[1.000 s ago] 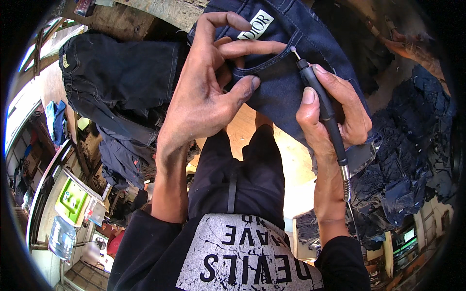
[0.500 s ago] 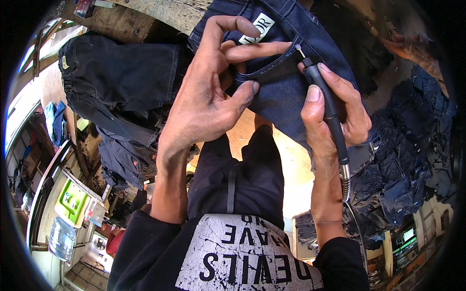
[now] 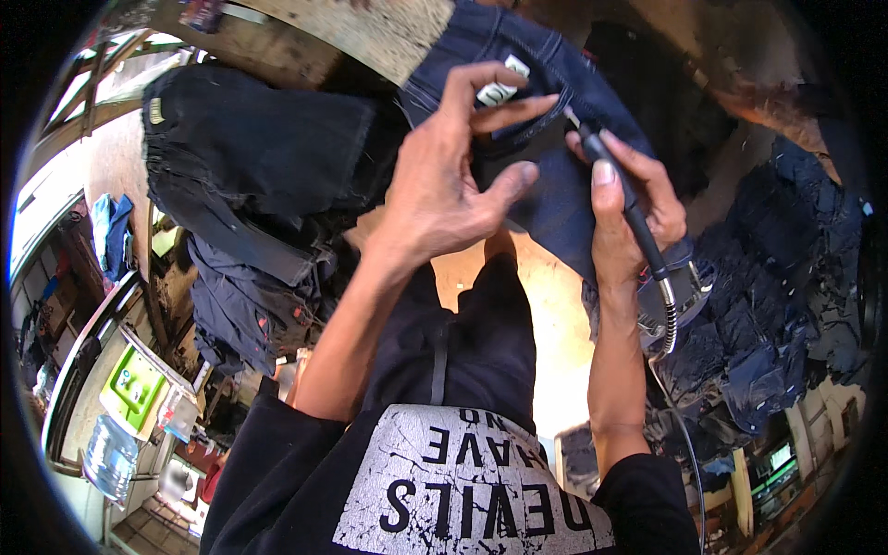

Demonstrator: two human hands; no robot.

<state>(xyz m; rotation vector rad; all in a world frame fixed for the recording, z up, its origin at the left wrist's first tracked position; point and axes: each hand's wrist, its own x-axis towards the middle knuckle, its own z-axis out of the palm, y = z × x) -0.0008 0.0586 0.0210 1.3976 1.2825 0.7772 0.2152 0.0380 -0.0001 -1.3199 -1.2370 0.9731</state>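
Observation:
Dark blue denim trousers (image 3: pixel 555 199) hang over the end of a wooden board in front of me, with a curved pocket edge and a white printed label (image 3: pixel 497 94). My left hand (image 3: pixel 435 190) is spread over them. One finger stretches to the pocket edge, another bends above the label, and the thumb stands apart from the cloth. In my right hand (image 3: pixel 612 231) is a slim black rotary tool handpiece (image 3: pixel 633 205), gripped between thumb and fingers. Its small tip meets the pocket edge close to my left fingertip, slightly blurred.
The wooden board (image 3: pixel 388 37) runs in from the top. Black trousers (image 3: pixel 268 139) lie left of it, with more dark garments (image 3: pixel 250 296) below. Piled dark cloth (image 3: pixel 758 305) fills the right side. The tool's cable (image 3: pixel 683 425) trails down past my right forearm.
My left hand has shifted right, and its thumb has come away from the denim. The trousers' upper part and label have tilted and moved slightly down. My right hand still holds the tool at the pocket edge.

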